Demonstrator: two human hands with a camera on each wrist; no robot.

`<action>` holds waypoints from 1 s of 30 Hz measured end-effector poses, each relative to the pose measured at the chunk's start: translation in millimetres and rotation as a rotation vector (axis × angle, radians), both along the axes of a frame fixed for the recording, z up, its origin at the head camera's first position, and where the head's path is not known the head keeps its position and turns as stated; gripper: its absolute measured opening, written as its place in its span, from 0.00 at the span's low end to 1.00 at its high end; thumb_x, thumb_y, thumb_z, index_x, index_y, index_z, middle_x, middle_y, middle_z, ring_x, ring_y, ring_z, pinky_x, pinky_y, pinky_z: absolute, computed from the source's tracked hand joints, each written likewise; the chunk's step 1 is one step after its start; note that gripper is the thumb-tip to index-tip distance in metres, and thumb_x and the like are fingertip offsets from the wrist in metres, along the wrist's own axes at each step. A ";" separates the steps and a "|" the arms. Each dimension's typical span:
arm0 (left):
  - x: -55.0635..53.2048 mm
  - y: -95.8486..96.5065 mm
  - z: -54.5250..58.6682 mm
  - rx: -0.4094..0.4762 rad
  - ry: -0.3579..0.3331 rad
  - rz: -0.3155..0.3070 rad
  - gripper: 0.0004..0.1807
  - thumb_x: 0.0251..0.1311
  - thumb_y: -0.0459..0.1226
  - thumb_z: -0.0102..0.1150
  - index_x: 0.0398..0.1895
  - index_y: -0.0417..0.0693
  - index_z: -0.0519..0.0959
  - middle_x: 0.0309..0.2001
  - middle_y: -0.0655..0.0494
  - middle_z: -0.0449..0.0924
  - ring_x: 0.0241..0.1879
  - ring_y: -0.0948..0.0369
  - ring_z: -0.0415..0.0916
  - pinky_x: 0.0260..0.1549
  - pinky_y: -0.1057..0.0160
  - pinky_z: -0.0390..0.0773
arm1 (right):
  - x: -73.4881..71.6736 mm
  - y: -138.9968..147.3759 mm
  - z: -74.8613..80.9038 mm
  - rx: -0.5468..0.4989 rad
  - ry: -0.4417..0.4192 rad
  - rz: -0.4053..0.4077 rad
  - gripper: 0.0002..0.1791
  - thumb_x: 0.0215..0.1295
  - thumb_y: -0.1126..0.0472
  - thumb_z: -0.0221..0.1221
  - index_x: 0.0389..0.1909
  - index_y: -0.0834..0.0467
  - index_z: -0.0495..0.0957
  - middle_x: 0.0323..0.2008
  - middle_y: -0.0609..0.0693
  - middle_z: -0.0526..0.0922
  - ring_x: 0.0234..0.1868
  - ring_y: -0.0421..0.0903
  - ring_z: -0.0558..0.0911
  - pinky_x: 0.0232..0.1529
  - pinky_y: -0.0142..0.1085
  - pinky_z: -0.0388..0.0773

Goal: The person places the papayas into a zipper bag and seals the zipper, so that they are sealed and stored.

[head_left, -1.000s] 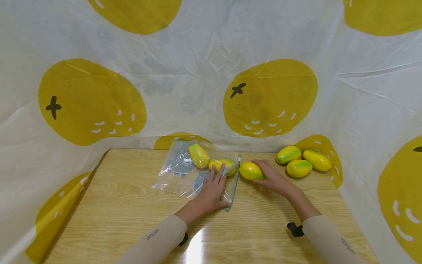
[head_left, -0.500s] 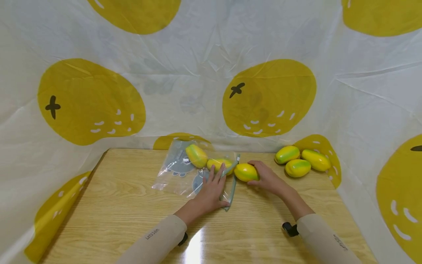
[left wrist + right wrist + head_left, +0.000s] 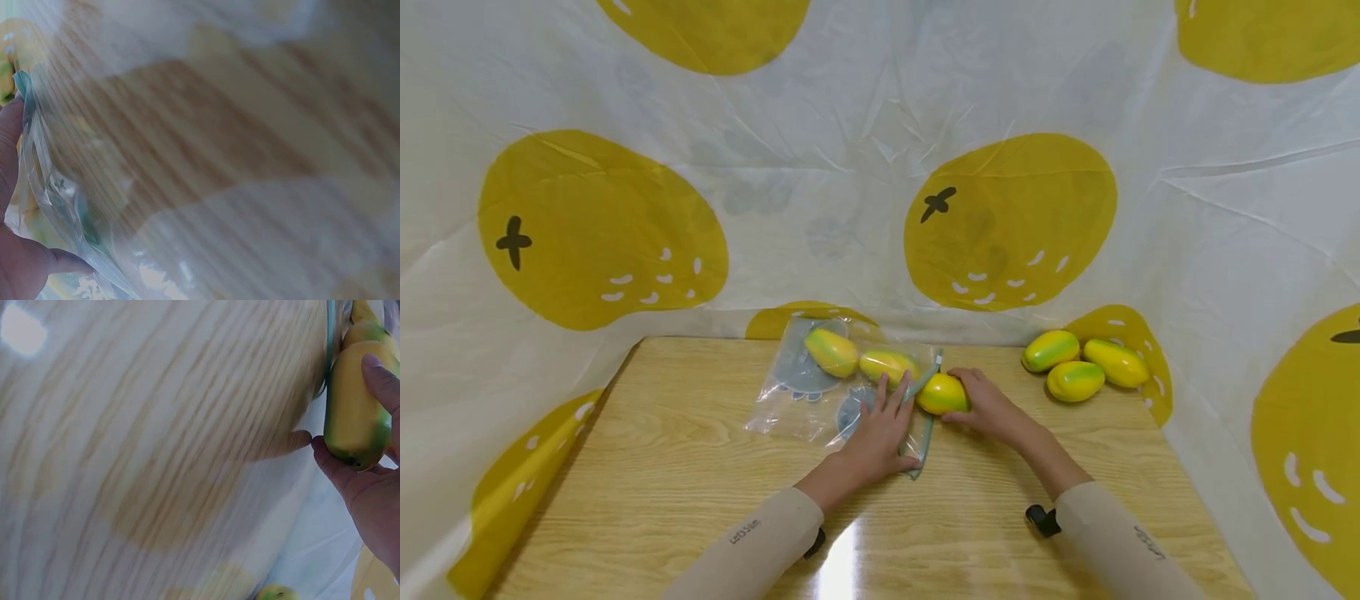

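A clear zip bag [image 3: 805, 421] with grey printed patches lies flat near the table's back edge. Inside it are two yellow-green papayas, one farther left [image 3: 832, 352] and one closer to the mouth [image 3: 886, 365]. My left hand [image 3: 871, 440] rests on the bag by its green-edged mouth, fingers spread and straight; the left wrist view shows the thumb at the bag's edge [image 3: 94, 253]. With thumb and fingers my right hand [image 3: 992, 410] grips a third papaya [image 3: 942, 394] at the mouth, its left end overlapping the green strip. The right wrist view shows this papaya [image 3: 356, 400] lined up with those in the bag.
Three more papayas [image 3: 1075, 381] sit together at the table's back right corner. A white cloth [image 3: 850, 242] printed with big yellow fruit hangs behind and at both sides of the wooden table [image 3: 685, 500].
My right hand has slid the gripped papaya leftward into the bag's mouth. Both papayas in the bag have shifted left. My left hand has stayed nearly in place.
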State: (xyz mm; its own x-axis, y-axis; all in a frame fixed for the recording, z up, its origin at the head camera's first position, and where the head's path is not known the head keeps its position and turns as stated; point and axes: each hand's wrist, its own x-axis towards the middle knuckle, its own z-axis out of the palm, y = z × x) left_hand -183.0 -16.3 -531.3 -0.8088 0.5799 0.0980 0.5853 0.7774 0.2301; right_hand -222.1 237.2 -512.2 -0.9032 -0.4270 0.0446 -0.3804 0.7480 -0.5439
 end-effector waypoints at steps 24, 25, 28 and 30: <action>0.6 1.7 1.3 0.026 -0.020 0.009 0.67 0.48 0.62 0.76 0.83 0.43 0.49 0.85 0.48 0.27 0.81 0.34 0.34 0.60 0.24 0.69 | 0.0 -0.6 3.6 -0.080 -0.091 -0.002 0.30 0.65 0.69 0.67 0.66 0.65 0.69 0.60 0.63 0.79 0.50 0.55 0.84 0.51 0.48 0.84; 0.5 1.6 1.4 0.027 -0.020 0.011 0.68 0.47 0.62 0.77 0.83 0.43 0.49 0.85 0.48 0.27 0.81 0.34 0.35 0.60 0.24 0.69 | -0.2 -0.3 3.8 -0.079 -0.088 0.007 0.29 0.65 0.70 0.66 0.66 0.66 0.69 0.61 0.64 0.78 0.53 0.56 0.84 0.53 0.49 0.84; 0.6 1.0 1.5 0.024 -0.014 0.014 0.68 0.47 0.62 0.77 0.83 0.43 0.49 0.85 0.48 0.27 0.81 0.34 0.35 0.60 0.25 0.69 | -1.3 -0.8 4.3 -0.098 -0.111 0.006 0.28 0.66 0.72 0.65 0.66 0.66 0.70 0.61 0.64 0.79 0.54 0.57 0.84 0.54 0.50 0.84; 0.5 0.9 1.2 0.022 -0.004 0.011 0.67 0.47 0.63 0.76 0.83 0.42 0.50 0.85 0.48 0.28 0.81 0.34 0.36 0.59 0.25 0.70 | -2.5 -1.7 4.4 -0.112 -0.115 0.014 0.27 0.66 0.72 0.65 0.65 0.67 0.70 0.60 0.66 0.79 0.53 0.59 0.84 0.54 0.49 0.84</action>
State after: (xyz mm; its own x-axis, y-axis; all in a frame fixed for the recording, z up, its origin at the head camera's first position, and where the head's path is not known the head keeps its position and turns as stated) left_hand -182.5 -15.3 -530.1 -0.8153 0.5689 0.1075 0.5761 0.7785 0.2491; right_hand -224.6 235.5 -507.9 -0.8990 -0.4378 -0.0106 -0.3212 0.6755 -0.6638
